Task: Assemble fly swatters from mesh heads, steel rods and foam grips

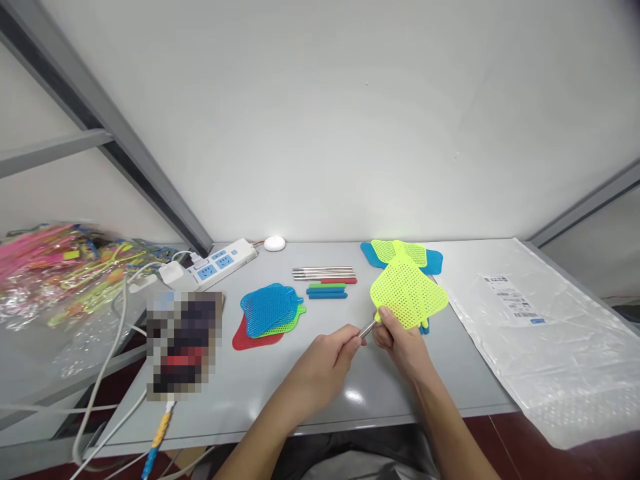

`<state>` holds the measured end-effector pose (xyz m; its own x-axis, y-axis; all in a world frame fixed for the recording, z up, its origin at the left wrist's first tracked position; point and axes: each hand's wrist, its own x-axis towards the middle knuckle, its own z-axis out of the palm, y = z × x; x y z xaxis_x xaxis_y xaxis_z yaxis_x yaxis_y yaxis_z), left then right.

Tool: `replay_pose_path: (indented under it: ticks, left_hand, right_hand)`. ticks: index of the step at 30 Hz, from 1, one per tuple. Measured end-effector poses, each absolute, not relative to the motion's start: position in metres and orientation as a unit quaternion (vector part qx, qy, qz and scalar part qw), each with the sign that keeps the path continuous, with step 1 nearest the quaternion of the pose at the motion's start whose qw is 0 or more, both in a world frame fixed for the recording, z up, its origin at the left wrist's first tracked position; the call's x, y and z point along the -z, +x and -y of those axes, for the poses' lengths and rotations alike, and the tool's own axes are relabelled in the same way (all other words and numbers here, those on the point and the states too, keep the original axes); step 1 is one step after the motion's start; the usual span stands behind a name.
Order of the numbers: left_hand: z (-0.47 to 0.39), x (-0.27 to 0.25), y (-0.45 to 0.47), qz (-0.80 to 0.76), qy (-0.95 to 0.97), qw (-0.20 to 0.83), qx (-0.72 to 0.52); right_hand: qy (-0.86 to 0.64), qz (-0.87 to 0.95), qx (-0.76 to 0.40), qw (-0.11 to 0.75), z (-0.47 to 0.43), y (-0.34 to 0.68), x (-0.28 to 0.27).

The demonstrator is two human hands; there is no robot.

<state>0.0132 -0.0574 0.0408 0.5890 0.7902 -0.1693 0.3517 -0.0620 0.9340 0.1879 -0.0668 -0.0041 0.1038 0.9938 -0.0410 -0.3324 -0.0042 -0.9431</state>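
Observation:
My left hand (327,363) is closed around a metal rod (368,328). Its far end meets the neck of a yellow-green fly swatter head (407,290), which my right hand (400,337) pinches with the thumb on top. Behind this head lie another yellow-green head (380,251) and blue heads (434,262). To the left, a blue fly swatter head (270,310) rests over a green one (290,324) and a red one (255,341). In the middle are several metal rods (323,272), a red handle (340,281), a green handle (327,286) and blue handles (327,295).
A power strip (225,263) with plugs and cables stands at the back left, near a white round device (274,243). A pixelated object (185,347) lies at the left edge. Bagged colourful items (75,280) are farther left. White bubble wrap packaging (530,333) covers the right side.

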Motion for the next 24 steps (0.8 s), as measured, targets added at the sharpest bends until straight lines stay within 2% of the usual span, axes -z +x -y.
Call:
replay_pose_path:
  ticks: [6, 9, 17, 24]
  left_hand:
    - [0.057, -0.038, 0.020, -0.447, 0.749, 0.439, -0.214]
    - [0.057, -0.039, 0.020, -0.439, 0.758, 0.428, -0.225]
    - [0.050, -0.054, 0.001, -0.430, 0.824, 0.342, -0.137]
    - [0.045, -0.045, -0.006, -0.397, 0.869, 0.267, -0.128]
  right_hand:
    - [-0.455, 0.374, -0.537, 0.604, 0.070, 0.186, 0.002]
    - [-0.475, 0.380, -0.518, 0.601, 0.070, 0.186, -0.006]
    - [-0.531, 0.396, -0.481, 0.575, 0.064, 0.172, -0.021]
    - [-0.529, 0.408, -0.481, 0.568, 0.074, 0.145, -0.016]
